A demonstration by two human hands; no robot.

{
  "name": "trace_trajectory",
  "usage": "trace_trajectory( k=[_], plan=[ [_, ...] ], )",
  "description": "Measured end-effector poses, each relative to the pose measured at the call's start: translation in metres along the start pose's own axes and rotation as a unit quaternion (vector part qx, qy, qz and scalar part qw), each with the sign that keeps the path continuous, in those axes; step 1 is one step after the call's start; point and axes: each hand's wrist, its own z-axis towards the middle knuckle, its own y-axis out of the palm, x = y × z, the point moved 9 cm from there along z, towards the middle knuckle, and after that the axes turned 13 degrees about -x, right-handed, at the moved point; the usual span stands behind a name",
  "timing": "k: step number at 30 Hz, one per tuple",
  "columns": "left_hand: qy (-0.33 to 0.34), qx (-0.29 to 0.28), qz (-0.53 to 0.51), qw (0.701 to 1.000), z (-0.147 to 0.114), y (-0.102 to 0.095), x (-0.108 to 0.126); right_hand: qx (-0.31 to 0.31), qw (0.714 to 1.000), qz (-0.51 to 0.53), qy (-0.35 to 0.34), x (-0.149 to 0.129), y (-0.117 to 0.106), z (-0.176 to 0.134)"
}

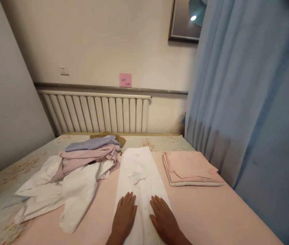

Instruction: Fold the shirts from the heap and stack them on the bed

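Observation:
A white garment [146,190], folded into a long narrow strip, lies in front of me on a pink cloth [200,214]. It looks like a shirt, with a small flap or pocket shape near its far end. My left hand [125,212] rests flat on its left side, palm down with the fingers stretched forward. On the right side lies my right hand [163,216], also flat and palm down, its fingers slightly spread. Neither hand grips the fabric. The garment's near end runs out of the bottom of the view.
To the left is a loose heap of clothes: a white garment [80,187], a pink one [85,156], a blue-grey one [90,143]. Folded pink clothes [190,165] lie at right. Beyond are a radiator [95,112] and, at right, a blue curtain [226,85].

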Motion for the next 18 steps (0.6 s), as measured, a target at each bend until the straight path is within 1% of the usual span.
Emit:
trace_trajectory(
  k=[4,7,9,11,13,14,16,17,18],
  plan=[
    [-0.005,0.005,0.002,1.0,-0.001,-0.001,0.0,-0.002,1.0,0.003,0.004,0.0,-0.002,0.0],
    [-0.005,0.015,-0.018,1.0,-0.002,-0.006,0.0,-0.003,1.0,0.008,0.01,0.0,-0.003,0.0],
    [-0.012,0.02,-0.067,0.997,-0.003,-0.013,-0.001,0.003,1.0,0.016,0.02,0.0,-0.004,0.001],
    [-0.052,0.014,-0.146,0.988,-0.001,-0.02,-0.007,0.012,0.999,0.026,0.033,0.001,-0.005,0.001],
    [-0.104,-0.001,-0.211,0.972,0.004,-0.028,-0.01,0.016,0.998,0.034,0.041,0.001,-0.006,0.002],
    [-0.118,-0.008,-0.225,0.967,0.007,-0.036,-0.006,0.015,0.998,0.038,0.042,0.001,-0.007,0.003],
    [-0.131,-0.016,-0.248,0.96,0.014,-0.06,0.01,0.011,0.998,0.047,0.042,0.001,-0.007,0.003],
    [-0.134,-0.015,-0.26,0.956,0.017,-0.078,0.021,0.009,0.998,0.052,0.043,0.002,-0.007,0.003],
    [-0.127,-0.013,-0.273,0.953,0.019,-0.1,0.035,0.006,0.997,0.058,0.044,0.002,-0.007,0.003]
  ],
)
